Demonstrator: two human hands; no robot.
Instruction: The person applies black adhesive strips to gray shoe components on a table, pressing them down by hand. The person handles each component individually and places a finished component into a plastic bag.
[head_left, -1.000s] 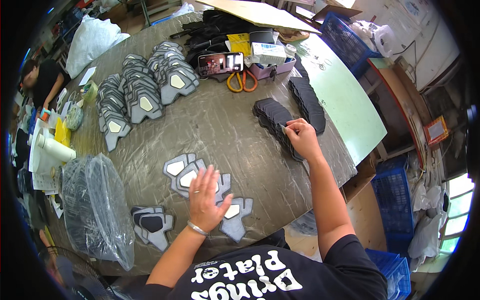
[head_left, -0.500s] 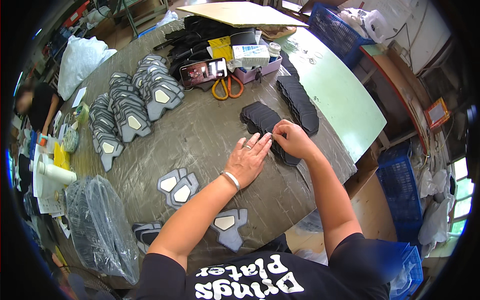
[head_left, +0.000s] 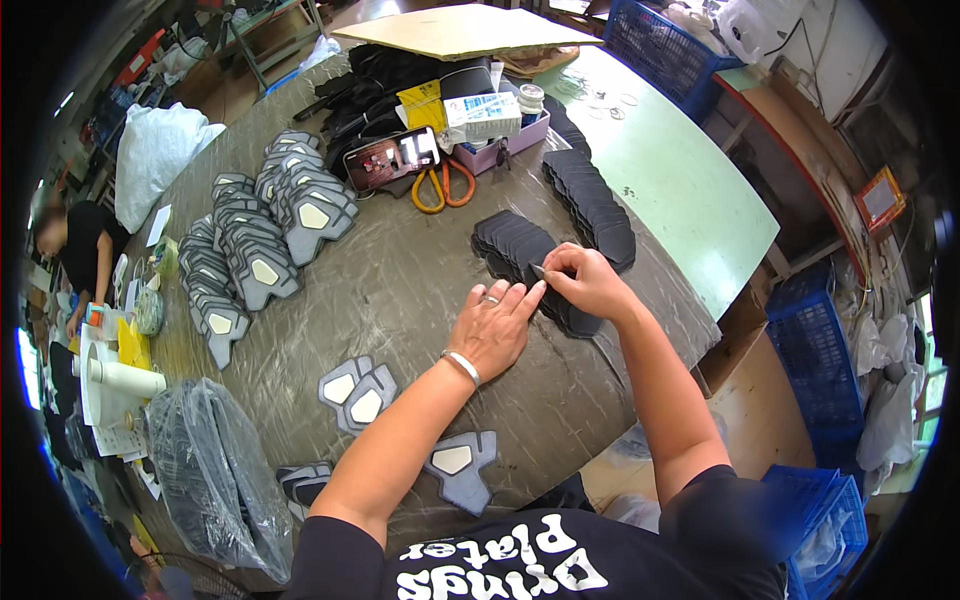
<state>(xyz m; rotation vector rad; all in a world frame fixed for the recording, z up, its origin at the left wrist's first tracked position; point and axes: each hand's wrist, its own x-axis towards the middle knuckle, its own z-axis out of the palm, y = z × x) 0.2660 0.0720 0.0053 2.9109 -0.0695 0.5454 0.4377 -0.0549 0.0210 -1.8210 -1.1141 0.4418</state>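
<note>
My right hand pinches the top piece of a fanned row of dark flat pieces on the grey table. My left hand, with a ring and a bracelet, lies flat beside it, fingertips touching the same row. A second row of dark pieces lies further right. Near my body lie grey pieces with pale centres: a pair, a single one and another pair.
Rows of stacked grey pieces fill the left of the table. A phone, orange-handled scissors and a lilac box sit at the back. A plastic bag of dark pieces lies front left. A person sits far left.
My left hand left the grey pieces near my body and moved right to the dark row, joining my right hand there. The view has shifted closer.
</note>
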